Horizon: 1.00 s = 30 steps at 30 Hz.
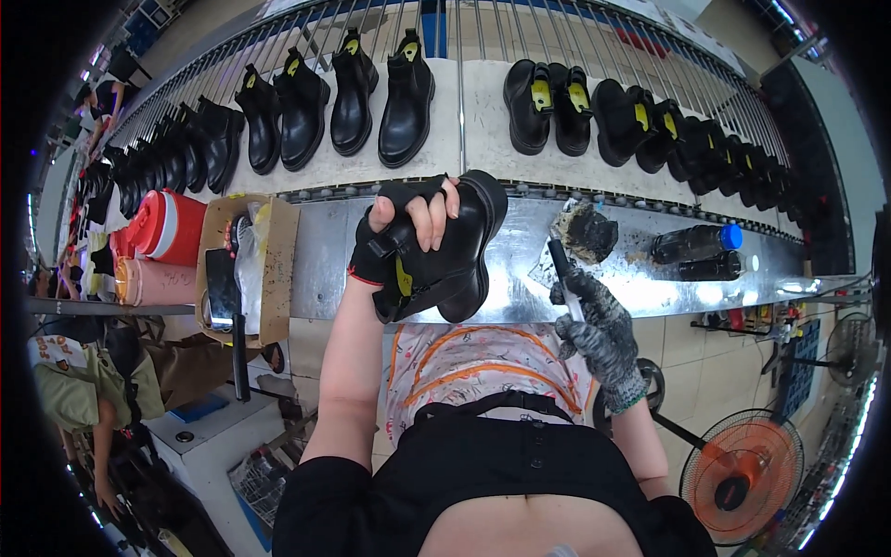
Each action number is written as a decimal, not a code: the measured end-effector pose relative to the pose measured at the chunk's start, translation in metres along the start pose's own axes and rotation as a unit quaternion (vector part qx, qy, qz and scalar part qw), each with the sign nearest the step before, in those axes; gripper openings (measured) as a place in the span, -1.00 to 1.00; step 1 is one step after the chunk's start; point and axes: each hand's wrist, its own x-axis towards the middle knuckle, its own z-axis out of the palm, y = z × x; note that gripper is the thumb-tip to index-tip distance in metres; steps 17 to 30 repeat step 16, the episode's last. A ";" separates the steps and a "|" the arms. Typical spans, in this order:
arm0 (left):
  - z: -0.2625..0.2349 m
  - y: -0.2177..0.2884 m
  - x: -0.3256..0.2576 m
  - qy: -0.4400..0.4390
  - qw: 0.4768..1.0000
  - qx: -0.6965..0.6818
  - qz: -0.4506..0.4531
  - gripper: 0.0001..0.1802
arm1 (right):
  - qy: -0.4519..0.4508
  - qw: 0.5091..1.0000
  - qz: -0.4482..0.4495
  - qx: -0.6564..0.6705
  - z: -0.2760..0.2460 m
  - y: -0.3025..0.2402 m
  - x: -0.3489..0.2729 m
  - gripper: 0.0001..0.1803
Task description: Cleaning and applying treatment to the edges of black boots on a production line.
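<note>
My left hand (pixel 422 218), in a black fingerless glove, grips a black ankle boot (pixel 459 255) above the near edge of the metal worktop. Its sole faces right, and a yellow patch shows at the lower left. I cannot tell whether a second boot is held with it. In a grey knitted glove, my right hand (pixel 599 330) closes around a slim pen-like tool (pixel 561 265), dark at the upper end and pale below. The tool's tip points up beside a dark, crusted lump (pixel 589 232) on the worktop.
Black boots (pixel 406 97) and other black footwear (pixel 529 107) line the pale conveyor (pixel 483 139) behind the worktop (pixel 348 223). A cardboard box (pixel 278 269) and red jug (pixel 167 227) stand left. Dark bottles (pixel 691 244) lie right. An orange fan (pixel 742 473) is lower right; another person (pixel 102 390) is left.
</note>
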 end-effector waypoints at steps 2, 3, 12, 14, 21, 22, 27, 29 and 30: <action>0.003 -0.001 0.002 -0.022 1.000 0.001 -0.011 -0.21 | -0.068 0.803 -0.212 -0.553 0.010 -0.027 0.006 -0.51; 0.002 0.000 0.003 -0.039 0.999 0.012 -0.019 -0.20 | -0.083 0.804 -0.202 -0.554 0.019 -0.038 0.005 -0.52; 0.007 -0.003 0.008 -0.066 0.996 0.033 -0.041 -0.16 | -0.144 0.665 -0.277 -0.679 0.040 -0.057 0.015 -0.44; 0.008 -0.003 0.008 -0.064 0.997 0.031 -0.041 -0.16 | -0.145 0.664 -0.266 -0.684 0.040 -0.058 0.015 -0.44; 0.009 -0.003 0.009 -0.059 0.997 0.035 -0.035 -0.15 | -0.145 0.656 -0.260 -0.694 0.038 -0.055 0.016 -0.42; 0.009 -0.003 0.009 -0.059 0.997 0.035 -0.035 -0.15 | -0.145 0.656 -0.260 -0.694 0.038 -0.055 0.016 -0.42; 0.009 -0.003 0.009 -0.059 0.997 0.035 -0.035 -0.15 | -0.145 0.656 -0.260 -0.694 0.038 -0.055 0.016 -0.42; 0.009 -0.003 0.009 -0.059 0.997 0.035 -0.035 -0.15 | -0.145 0.656 -0.260 -0.694 0.038 -0.055 0.016 -0.42; 0.009 -0.003 0.009 -0.059 0.997 0.035 -0.035 -0.15 | -0.145 0.656 -0.260 -0.694 0.038 -0.055 0.016 -0.42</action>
